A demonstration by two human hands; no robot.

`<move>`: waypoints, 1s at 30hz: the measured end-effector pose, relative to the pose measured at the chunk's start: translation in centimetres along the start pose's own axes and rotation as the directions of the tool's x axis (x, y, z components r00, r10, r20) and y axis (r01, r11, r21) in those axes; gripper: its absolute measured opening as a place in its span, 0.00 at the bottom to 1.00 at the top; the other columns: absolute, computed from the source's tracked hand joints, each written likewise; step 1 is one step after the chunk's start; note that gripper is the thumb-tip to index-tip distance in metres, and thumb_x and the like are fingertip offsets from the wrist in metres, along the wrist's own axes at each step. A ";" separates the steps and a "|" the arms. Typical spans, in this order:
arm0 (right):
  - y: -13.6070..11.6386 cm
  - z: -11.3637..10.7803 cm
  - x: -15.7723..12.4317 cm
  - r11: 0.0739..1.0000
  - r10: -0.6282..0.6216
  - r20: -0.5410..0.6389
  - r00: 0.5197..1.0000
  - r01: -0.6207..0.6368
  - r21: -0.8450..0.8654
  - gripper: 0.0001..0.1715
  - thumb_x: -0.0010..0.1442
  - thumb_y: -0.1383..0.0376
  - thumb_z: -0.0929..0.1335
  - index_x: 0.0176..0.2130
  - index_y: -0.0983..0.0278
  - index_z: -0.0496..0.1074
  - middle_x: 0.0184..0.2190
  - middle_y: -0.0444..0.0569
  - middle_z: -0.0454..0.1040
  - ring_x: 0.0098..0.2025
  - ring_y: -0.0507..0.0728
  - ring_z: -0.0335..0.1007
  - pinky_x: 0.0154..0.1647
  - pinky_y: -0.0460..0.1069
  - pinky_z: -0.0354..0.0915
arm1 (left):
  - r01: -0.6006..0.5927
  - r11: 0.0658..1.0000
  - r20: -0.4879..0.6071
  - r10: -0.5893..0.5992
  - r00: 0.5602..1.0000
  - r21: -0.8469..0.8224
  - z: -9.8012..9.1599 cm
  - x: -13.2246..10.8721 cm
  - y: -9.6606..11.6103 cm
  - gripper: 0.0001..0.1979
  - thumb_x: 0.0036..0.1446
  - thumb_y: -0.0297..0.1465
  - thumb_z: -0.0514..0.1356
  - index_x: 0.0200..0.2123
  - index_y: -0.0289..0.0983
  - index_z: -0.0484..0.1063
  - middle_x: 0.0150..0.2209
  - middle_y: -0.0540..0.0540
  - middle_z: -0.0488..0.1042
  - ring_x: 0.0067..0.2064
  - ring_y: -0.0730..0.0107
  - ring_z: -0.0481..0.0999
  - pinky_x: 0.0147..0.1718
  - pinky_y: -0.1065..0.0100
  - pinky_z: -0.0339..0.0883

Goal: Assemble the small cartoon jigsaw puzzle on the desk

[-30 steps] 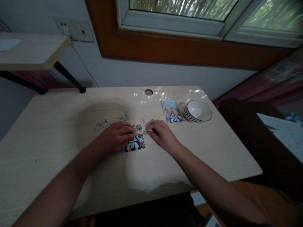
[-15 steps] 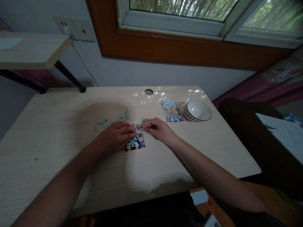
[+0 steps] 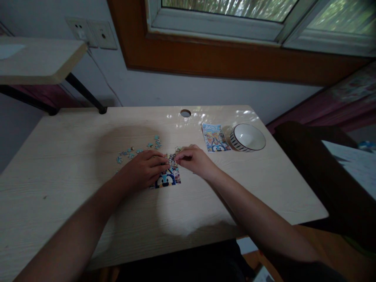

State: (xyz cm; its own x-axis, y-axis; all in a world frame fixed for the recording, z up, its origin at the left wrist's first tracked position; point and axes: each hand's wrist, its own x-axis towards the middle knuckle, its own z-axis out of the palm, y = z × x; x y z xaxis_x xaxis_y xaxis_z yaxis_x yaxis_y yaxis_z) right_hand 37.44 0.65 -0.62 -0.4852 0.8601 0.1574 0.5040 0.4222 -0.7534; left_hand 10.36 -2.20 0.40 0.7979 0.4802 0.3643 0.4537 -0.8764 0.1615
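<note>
Puzzle [image 3: 165,180] partly under left hand [image 3: 143,168], loosely open; right hand [image 3: 196,161] at upper-right edge, nearly pinched, grip unclear

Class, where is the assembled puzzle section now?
In the head view, the puzzle section lies on the table just left of centre, between left hand and right hand.

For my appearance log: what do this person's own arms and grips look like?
The left grip and right grip are human hands, ungloved and bare-wristed. The left forearm and right forearm are uncovered; what looks like a dark sleeve shows farther up the right.
</note>
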 end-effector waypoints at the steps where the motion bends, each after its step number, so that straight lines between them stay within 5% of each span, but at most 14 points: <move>1: -0.1 0.0 0.0 1.000 -0.012 -0.006 1.000 0.012 -0.022 0.08 0.61 0.69 0.75 0.38 0.56 0.85 0.34 0.45 0.83 0.39 0.56 0.77 0.49 0.53 0.68 | 0.000 1.000 0.001 0.000 1.000 -0.006 0.0 0.0 0.0 0.18 0.69 0.26 0.60 0.59 0.41 0.76 0.57 0.42 0.79 0.61 0.54 0.73 0.60 0.48 0.71; 30: 0.0 0.1 -0.4 0.999 0.031 -0.088 0.996 -0.032 -0.016 0.06 0.62 0.69 0.74 0.40 0.60 0.78 0.34 0.44 0.78 0.39 0.57 0.71 0.43 0.51 0.63 | 0.048 0.997 0.033 -0.050 0.998 0.052 -0.2 0.8 0.9 0.19 0.69 0.26 0.61 0.60 0.41 0.76 0.55 0.41 0.78 0.61 0.53 0.71 0.62 0.48 0.69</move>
State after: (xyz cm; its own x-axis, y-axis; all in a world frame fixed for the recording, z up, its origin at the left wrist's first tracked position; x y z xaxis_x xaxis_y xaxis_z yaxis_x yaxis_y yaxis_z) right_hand 37.58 0.26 -0.78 -0.4050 0.8945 0.1895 0.5310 0.3989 -0.7476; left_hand 11.31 -2.65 1.00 0.7870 0.5240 0.3257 0.5115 -0.8493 0.1305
